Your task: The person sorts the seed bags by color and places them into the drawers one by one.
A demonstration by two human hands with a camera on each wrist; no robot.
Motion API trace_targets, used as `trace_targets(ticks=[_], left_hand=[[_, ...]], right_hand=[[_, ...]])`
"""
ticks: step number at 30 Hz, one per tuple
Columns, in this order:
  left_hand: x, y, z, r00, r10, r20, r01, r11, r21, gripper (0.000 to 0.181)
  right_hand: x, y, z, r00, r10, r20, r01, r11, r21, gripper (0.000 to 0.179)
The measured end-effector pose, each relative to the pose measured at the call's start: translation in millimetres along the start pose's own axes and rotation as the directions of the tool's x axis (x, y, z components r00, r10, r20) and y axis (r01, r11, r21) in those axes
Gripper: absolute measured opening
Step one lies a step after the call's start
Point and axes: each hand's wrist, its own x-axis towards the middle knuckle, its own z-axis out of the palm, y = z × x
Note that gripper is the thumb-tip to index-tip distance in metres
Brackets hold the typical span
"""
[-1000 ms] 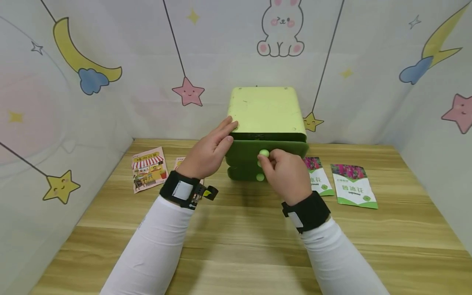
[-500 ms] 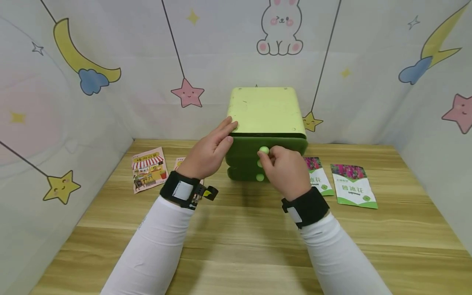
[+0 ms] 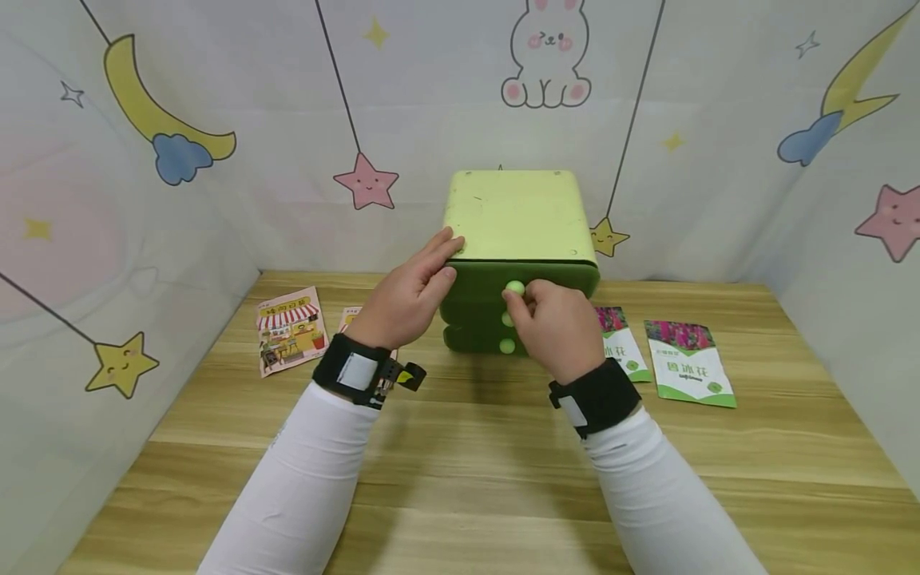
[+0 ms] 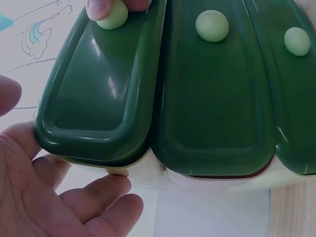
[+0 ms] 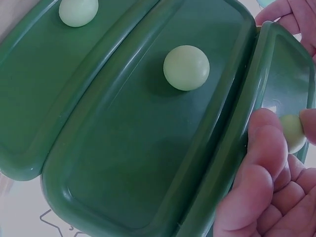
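Top drawer [image 3: 474, 286] slid inward, gap nearly gone; sits just ahead of right hand [image 3: 564, 329], which pinches its knob [image 3: 514, 288]. Left hand [image 3: 402, 303], fingers loosely extended, rests against cabinet [image 3: 517, 216]. Likely drawer-closing step; next probably calls for final push, then release.

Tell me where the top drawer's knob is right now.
In the head view, the top drawer's knob sits just right of centre, pinched by the right hand, above the middle knob.
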Motion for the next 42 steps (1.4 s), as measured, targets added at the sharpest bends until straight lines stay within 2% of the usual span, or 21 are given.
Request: trace_targets(ticks=[19,32,42], left_hand=[[-0.3,-0.4,3.0,0.999,-0.042,-0.015,0.042,0.999,-0.008,0.047],[1.0,-1.3,6.1,0.998,-0.067,-0.022,0.068,0.997,0.040,0.049],[3.0,-2.0,11.0,0.994,-0.079,-0.074,0.087,0.991,0.101,0.050]], right_hand=[[5.8,1.4,1.2,1.000,0.020,0.015,-0.020,1.000,-0.004,0.039],[7.2,2.7,3.0,1.000,0.022,0.012,-0.022,1.000,-0.009,0.038],[5.9,3.9,5.1,0.999,0.044,0.014,-0.044,0.999,0.005,0.038]])
